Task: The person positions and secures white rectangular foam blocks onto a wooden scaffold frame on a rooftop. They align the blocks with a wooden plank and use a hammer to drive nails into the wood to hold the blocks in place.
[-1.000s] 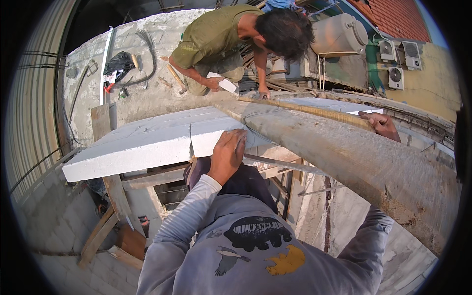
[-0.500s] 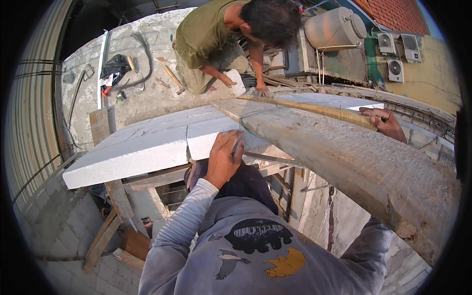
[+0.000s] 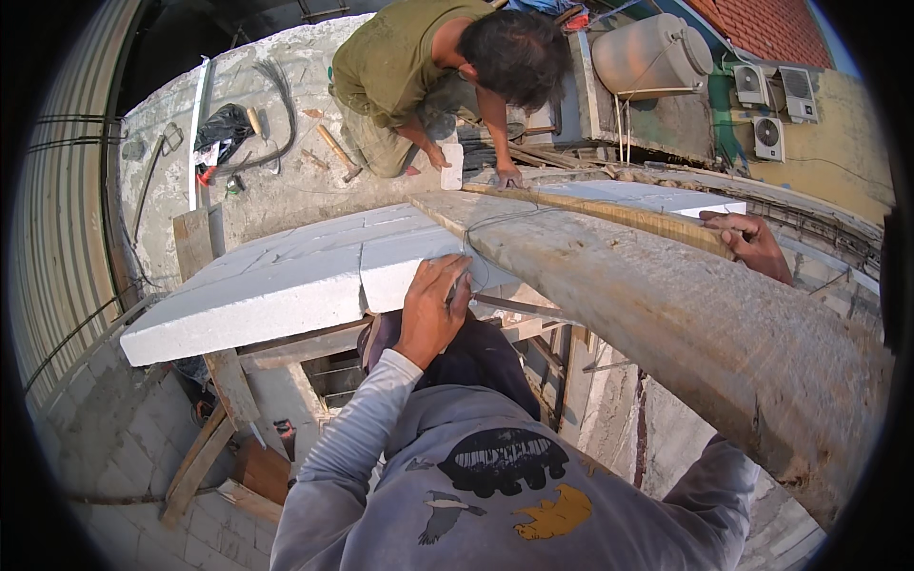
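Grey animal-print shirt (image 3: 500, 533) | left hand (image 3: 435, 306) on block (image 3: 405, 252) | right hand (image 3: 759, 247) holds wood strip (image 3: 647, 223)

Head-worn fisheye view, close, downward over wearer's torso (image 3: 505, 481)

Right sleeve (image 3: 712, 490) partly behind the plank (image 3: 657, 285)

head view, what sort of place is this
Most likely an outdoor building site, judging by the white blocks laid over rough timber supports and the hammer lying on a bare concrete surface.
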`<state>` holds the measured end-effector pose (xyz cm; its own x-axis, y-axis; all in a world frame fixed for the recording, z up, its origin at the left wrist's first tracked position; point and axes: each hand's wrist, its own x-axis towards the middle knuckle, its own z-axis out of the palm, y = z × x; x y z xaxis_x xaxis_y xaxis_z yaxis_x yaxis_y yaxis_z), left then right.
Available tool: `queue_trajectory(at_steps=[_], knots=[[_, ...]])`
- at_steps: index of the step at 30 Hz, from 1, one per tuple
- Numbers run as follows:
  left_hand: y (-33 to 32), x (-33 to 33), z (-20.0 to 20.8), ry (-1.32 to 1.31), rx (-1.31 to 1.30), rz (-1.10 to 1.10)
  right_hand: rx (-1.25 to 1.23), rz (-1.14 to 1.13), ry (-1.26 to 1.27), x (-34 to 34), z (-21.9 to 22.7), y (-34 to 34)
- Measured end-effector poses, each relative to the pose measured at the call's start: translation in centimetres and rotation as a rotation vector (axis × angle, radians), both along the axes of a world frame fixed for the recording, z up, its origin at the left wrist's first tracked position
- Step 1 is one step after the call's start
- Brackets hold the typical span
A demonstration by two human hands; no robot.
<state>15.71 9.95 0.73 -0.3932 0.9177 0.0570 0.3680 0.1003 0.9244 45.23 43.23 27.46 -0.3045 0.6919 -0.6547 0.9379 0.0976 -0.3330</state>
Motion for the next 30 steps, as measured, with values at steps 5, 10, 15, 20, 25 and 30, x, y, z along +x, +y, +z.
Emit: queue_trajectory(at_steps=[5,10,15,20,25,30], knots=[[0.1,-0.2,0.3,-0.01,-0.011,0.002,-0.024,-0.011,-0.003,0.6,-0.1,0.4],[0.3,-0.2,0.5,-0.018,-0.019,0.004,-0.02,-0.047,0.003,0.7,-0.2,0.3],[0.3,-0.3,0.5,-0.026,-0.016,0.003,-0.042,0.009,0.073,0.9,-0.3,0.7],[0.3,-0.3,0.4,-0.034,-0.027,-0.004,-0.093,0.031,0.049,0.0,0.2,0.9],[0.2,-0.3,0.2,-0.04,-0.024,-0.003,-0.102,0.038,0.09,0.6,-0.1,1.1],[0.3,-0.2,0.3,-0.053,-0.028,0.001,-0.153,0.01,0.073,1.2,-0.1,1.7]])
